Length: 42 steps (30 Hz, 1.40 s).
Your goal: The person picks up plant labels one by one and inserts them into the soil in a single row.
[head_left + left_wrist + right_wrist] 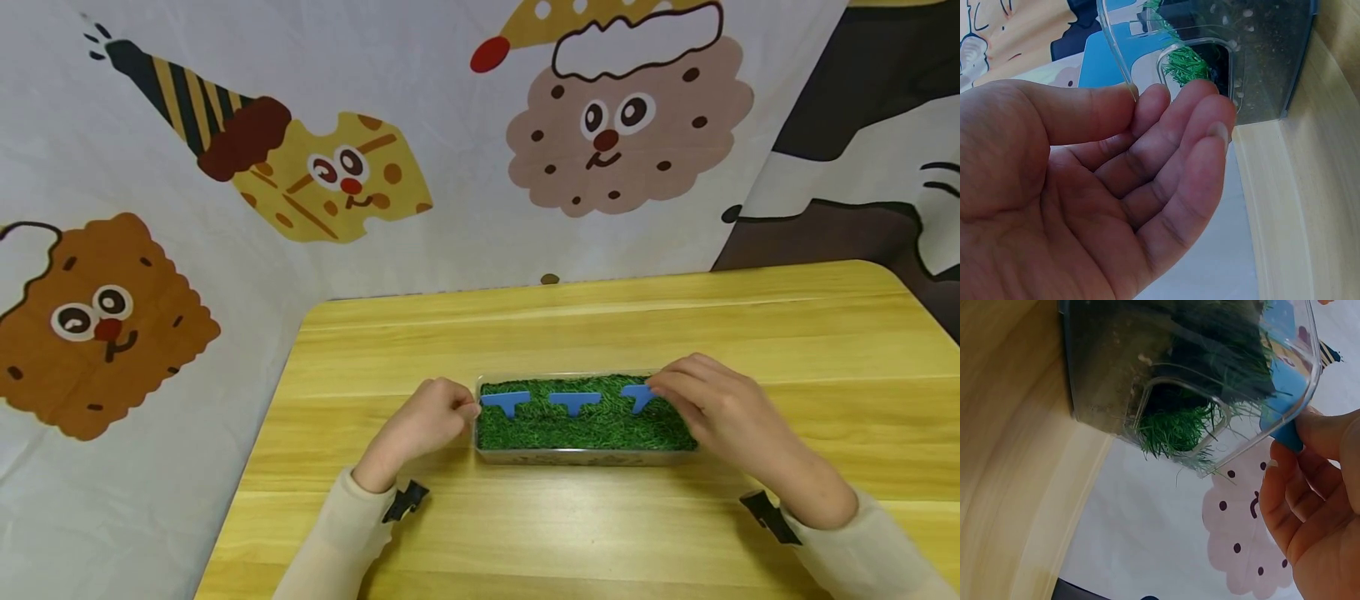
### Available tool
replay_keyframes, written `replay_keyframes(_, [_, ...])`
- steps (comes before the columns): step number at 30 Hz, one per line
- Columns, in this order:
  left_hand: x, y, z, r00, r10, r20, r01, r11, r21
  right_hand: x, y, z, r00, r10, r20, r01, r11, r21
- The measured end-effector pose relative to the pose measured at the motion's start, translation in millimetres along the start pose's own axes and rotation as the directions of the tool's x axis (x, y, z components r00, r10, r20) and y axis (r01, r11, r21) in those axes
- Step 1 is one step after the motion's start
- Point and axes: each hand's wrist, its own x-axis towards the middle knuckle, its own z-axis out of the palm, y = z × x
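Note:
A long clear plastic box (588, 457) stands on the table with green artificial grass (585, 433) inside. Three blue T-shaped tags stand in the grass: a left tag (510, 402), a middle tag (574, 401) and a right tag (636, 396). My left hand (438, 414) pinches the box's left end rim between thumb and forefinger; the other fingers lie loosely bent by the end wall (1260, 69). At the opposite end, my right hand (723, 408) pinches the outer end of the right tag, which overhangs the rim in the right wrist view. The tag's stem bottom is hidden by grass.
The wooden table (570, 533) reaches back to a white cloth (457, 250) printed with cartoon biscuits and cheese. An oval handle hole (1175, 422) opens in the box's end wall, with grass poking through. Black straps (406, 501) sit at both sleeve cuffs.

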Motion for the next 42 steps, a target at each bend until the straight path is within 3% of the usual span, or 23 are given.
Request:
replay_keyframes(6, [0.1, -0.5, 0.3, 1.000, 0.000, -0.005, 0.000, 1.000, 0.007, 0.0, -1.9, 1.4, 1.000, 0.003, 0.020, -0.003, 1.000, 0.000])
replay_keyframes(18, [-0.2, -0.4, -0.4, 1.000, -0.002, -0.005, 0.002, 1.000, 0.002, -2.1, -5.4, 0.8, 0.987, 0.063, 0.151, -0.061, 0.998, -0.016])
replay_keyframes(42, [-0.1, -1.1, 0.0, 1.000, 0.007, -0.001, -0.007, 1.000, 0.000, -4.4, -3.9, 2.0, 0.991, 0.041, 0.124, -0.041, 0.999, -0.001])
